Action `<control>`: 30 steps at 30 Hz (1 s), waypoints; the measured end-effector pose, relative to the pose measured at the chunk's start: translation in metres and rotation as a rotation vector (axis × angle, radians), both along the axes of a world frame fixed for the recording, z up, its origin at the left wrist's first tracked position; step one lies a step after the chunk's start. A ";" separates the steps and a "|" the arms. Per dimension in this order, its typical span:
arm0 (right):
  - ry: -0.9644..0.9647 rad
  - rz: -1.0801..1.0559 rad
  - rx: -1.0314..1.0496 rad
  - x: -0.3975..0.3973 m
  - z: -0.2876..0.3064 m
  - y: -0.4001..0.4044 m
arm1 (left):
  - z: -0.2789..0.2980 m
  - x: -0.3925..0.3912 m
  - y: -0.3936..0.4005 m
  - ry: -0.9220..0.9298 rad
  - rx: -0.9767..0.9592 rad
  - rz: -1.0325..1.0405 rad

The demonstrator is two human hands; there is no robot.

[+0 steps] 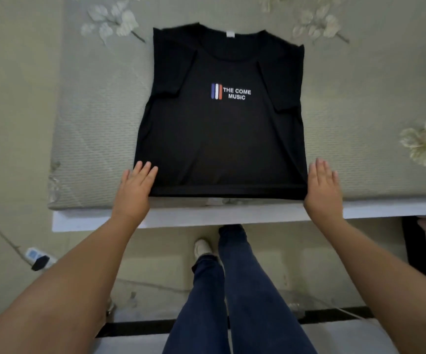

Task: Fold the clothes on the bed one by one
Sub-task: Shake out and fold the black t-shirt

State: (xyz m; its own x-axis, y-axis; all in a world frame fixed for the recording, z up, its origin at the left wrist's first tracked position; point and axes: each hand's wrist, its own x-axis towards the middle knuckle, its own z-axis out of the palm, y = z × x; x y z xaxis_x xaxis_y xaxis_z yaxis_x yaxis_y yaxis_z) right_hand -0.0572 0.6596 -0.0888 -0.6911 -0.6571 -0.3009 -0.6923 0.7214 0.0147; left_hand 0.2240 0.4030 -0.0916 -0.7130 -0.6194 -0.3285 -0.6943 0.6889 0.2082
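Observation:
A black T-shirt [222, 139] with a small striped logo and white lettering lies flat, front up, on the bed [92, 139]. Both short sleeves are folded inward over the chest. Its hem runs along the bed's near edge. My left hand [135, 187] rests with straight fingers on the shirt's lower left corner. My right hand [323, 187] lies flat at the lower right corner, fingers straight, touching the shirt's side edge. Neither hand grips the cloth.
The bed has a pale green quilted cover with cream flower prints [423, 144]. A white bed frame edge [219, 213] runs below the hem. On the floor lie a power strip [38, 258] at left and a black frame leg [416, 249] at right.

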 end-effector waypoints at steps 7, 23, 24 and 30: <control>0.088 -0.045 -0.142 -0.090 0.034 -0.086 | 0.035 -0.099 -0.084 0.052 -0.149 -0.002; -0.027 0.027 0.008 -0.280 -0.025 -0.270 | -0.004 -0.288 -0.268 -0.198 -0.181 0.025; -0.014 0.038 0.032 -0.288 -0.032 -0.277 | -0.011 -0.295 -0.277 -0.205 -0.179 0.020; 0.008 -0.017 0.128 -0.331 -0.075 -0.327 | -0.059 -0.339 -0.333 -0.275 -0.095 0.001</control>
State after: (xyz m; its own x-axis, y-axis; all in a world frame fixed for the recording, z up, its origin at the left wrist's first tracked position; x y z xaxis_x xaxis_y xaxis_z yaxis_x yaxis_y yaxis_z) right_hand -0.3884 0.3329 -0.1638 -0.7047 -0.6020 -0.3756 -0.6794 0.7251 0.1126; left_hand -0.1152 0.0702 -0.1504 -0.6048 -0.6569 -0.4501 -0.7162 0.6959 -0.0532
